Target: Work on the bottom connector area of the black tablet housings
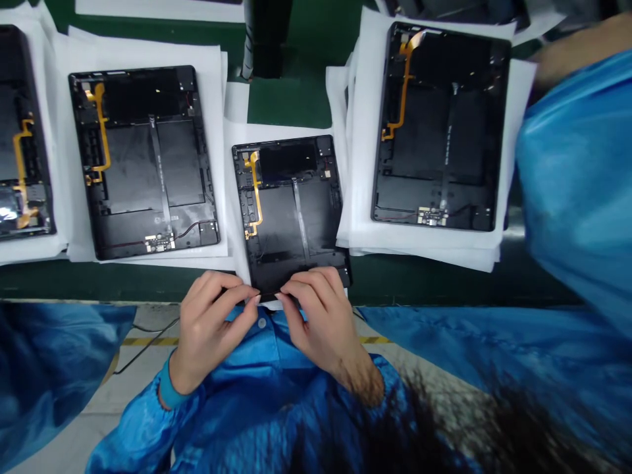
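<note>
An opened tablet housing lies in front of me on white sheets, its black inside facing up. An orange flex cable runs down its left side and a grey ribbon cable down its middle. At its near edge, my left hand pinches with thumb and forefinger at the near left corner. My right hand pinches a short way to the right, its fingers partly covering the near edge. Between the fingertips a thin dark line shows; whether it is a wire or the housing's rim I cannot tell.
Another opened tablet lies on sheets to the left, and a third on a paper stack to the right. Part of one more shows at the far left. A co-worker's blue sleeve reaches in from the right. A dark post stands behind.
</note>
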Demonstrator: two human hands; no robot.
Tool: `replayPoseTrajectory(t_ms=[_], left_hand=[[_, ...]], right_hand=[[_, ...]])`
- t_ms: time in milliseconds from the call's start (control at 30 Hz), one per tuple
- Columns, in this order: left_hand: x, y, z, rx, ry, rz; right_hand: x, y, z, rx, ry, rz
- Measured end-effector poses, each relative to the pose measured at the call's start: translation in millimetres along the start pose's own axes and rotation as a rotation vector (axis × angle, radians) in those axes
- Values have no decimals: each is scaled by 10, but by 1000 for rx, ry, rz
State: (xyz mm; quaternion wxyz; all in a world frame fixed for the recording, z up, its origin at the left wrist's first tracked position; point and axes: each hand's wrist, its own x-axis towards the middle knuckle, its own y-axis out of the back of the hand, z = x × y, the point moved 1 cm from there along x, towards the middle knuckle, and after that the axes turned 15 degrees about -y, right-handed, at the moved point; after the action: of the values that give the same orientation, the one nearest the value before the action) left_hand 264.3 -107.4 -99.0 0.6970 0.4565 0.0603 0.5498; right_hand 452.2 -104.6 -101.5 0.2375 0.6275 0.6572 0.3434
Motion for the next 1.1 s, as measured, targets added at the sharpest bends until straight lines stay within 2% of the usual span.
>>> replayPoseTrajectory(t_ms=[100,200,367,633,867,1100], left_hand=[[26,12,-40,21,-95,-16],[47,36,-86,69,-193,-55],[56,60,-143,70,-277,-76],[78,24,-177,35,-302,9],[115,3,-170,74,-330,41],[157,-14,-166,135,-355,62]], right_hand=[[-16,17,24,37,-16,-9],[-31,43,3,115,-25,36],[-57,83,23,156,-95,83],[-76,66,113,103,-73,104],[-151,76,70,9,36,81],[-208,51,105,-23,41,96]])
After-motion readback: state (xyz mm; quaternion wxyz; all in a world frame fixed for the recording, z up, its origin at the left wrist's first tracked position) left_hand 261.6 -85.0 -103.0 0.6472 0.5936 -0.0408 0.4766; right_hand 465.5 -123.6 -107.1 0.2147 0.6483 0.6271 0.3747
